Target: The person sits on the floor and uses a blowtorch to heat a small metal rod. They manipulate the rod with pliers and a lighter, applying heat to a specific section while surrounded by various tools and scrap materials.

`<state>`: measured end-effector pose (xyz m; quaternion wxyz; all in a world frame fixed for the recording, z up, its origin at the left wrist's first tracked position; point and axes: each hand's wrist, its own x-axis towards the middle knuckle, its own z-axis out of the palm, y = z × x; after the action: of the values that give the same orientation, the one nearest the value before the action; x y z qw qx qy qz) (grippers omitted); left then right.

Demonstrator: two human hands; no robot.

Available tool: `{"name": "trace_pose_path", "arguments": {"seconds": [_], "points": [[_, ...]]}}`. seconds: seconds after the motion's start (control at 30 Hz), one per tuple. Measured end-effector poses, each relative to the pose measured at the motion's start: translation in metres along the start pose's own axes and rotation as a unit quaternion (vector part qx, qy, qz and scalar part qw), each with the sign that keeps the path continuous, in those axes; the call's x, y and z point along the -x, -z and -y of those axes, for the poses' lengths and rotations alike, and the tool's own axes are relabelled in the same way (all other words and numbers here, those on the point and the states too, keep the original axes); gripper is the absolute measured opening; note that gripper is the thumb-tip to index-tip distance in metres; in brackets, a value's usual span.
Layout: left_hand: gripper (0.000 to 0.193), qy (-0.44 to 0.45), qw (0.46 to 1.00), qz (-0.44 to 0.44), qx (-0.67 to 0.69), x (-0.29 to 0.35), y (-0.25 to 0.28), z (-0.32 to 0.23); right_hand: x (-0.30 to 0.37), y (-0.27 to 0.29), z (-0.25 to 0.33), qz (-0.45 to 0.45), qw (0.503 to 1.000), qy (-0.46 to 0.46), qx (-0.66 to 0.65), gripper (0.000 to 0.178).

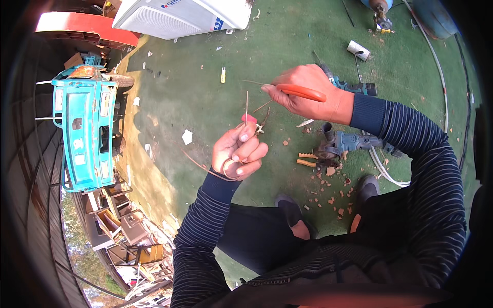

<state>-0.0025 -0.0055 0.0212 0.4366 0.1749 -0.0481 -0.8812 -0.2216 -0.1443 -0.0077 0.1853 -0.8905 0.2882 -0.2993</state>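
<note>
My left hand point(240, 150) is closed round a thin copper-coloured wire point(247, 105). One end sticks up above the fingertips, while a loop and a loose tail hang by the wrist. A small red piece point(249, 119) shows at the fingertips, partly hidden by them. Ahead and to the right, my right hand point(305, 92) is closed round a tool with a curved orange-red handle point(304, 93). The grip hides the tool's kind, and the hand is slightly blurred. Thin rod-like pieces show near its fingertips; whether they belong to the tool I cannot tell.
On the green floor point(200, 97) lie a teal cordless drill point(341, 84), a teal power tool point(349, 142), yellow-handled pliers point(307, 159) and a white cylinder point(358, 51). Reddish chips surround my shoes. A white boxy appliance point(179, 18) and a blue truck point(84, 133) stand farther off.
</note>
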Motion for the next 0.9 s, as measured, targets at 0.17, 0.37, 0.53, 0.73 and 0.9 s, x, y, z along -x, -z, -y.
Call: {"name": "trace_pose_path", "arguments": {"seconds": [0.17,0.37,0.53,0.73,0.9], "points": [[0.027,0.013,0.998,-0.037,-0.048,0.000,0.004,-0.003,0.007,0.001,0.008,0.027,0.995,0.080,-0.047,0.041],[0.025,0.021,0.999,0.045,0.011,-0.002,0.004,-0.004,0.004,0.005,0.009,-0.028,0.988,0.114,-0.098,0.039],[0.027,0.003,0.985,0.151,0.082,-0.015,-0.016,0.005,-0.006,-0.019,-0.013,-0.084,0.988,0.053,-0.118,0.036],[0.025,-0.052,0.949,0.217,0.223,-0.031,-0.038,0.035,-0.006,-0.029,0.006,-0.137,0.954,0.148,-0.221,0.024],[0.012,-0.118,0.891,0.297,0.323,-0.048,-0.034,0.073,-0.010,-0.025,0.003,-0.113,0.921,0.231,-0.293,0.027]]}}
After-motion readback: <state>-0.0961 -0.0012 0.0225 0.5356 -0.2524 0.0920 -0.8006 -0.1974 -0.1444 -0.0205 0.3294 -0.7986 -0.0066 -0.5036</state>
